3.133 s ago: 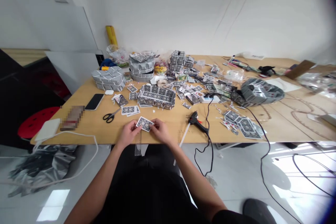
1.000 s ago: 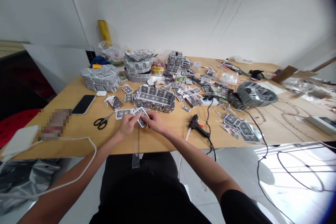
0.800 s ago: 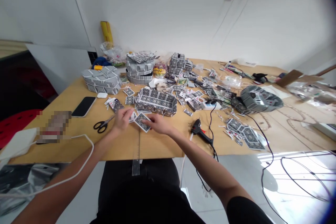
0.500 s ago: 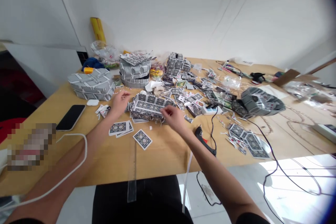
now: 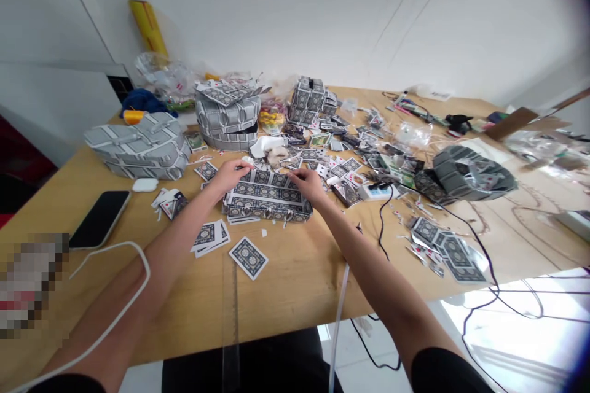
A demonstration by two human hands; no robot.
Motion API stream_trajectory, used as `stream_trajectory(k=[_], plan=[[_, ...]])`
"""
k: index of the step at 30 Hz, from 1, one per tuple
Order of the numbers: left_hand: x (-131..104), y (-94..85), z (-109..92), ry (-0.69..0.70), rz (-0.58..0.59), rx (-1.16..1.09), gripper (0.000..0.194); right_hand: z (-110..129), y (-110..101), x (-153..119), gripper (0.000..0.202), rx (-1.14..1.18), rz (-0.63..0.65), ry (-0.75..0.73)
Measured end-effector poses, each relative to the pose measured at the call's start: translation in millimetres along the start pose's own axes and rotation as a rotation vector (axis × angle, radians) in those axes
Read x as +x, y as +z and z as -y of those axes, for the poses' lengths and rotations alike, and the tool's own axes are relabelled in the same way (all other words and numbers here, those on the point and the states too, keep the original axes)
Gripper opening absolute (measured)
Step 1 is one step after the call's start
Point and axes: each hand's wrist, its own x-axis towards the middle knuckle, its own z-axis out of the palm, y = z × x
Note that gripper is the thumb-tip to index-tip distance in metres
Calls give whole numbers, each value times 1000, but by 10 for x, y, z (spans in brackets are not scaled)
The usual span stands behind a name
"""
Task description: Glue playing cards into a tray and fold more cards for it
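Observation:
On the table in front of me sits a long, open box made of playing cards (image 5: 267, 201), with patterned grey card backs on its walls. My left hand (image 5: 229, 175) reaches to its far left corner, thumb and fingers pinched at the rim. Near the right end of the far wall, my right hand (image 5: 308, 185) pinches the edge between thumb and fingers. The fingertips are small in the view. A loose playing card (image 5: 249, 258) lies in front of the box, beside a short stack of cards (image 5: 209, 234). A clear ruler (image 5: 230, 313) overhangs the table's front edge.
Woven card baskets (image 5: 138, 150) stand at the left and back, another card basket (image 5: 472, 175) at the right. Scattered cards and scraps cover the back. A phone (image 5: 100, 219) and white earbud case (image 5: 144, 185) lie left. A power strip (image 5: 375, 192) with black cables sits right.
Both hands have moved to the box's far wall; the right left the front side. The box's inside now shows more. The view has shifted slightly.

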Motion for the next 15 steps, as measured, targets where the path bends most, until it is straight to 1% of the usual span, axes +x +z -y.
stream_trajectory(k=[7,12,15], plan=[[-43,28,14,0,-30,44,19,30,8,67,32,-26,-2,-21],[-62,44,14,-3,-40,65,18,32,11,55,35,-28,7,-41],[-76,44,4,0,-39,77,18,28,13,58,32,-25,14,-55]])
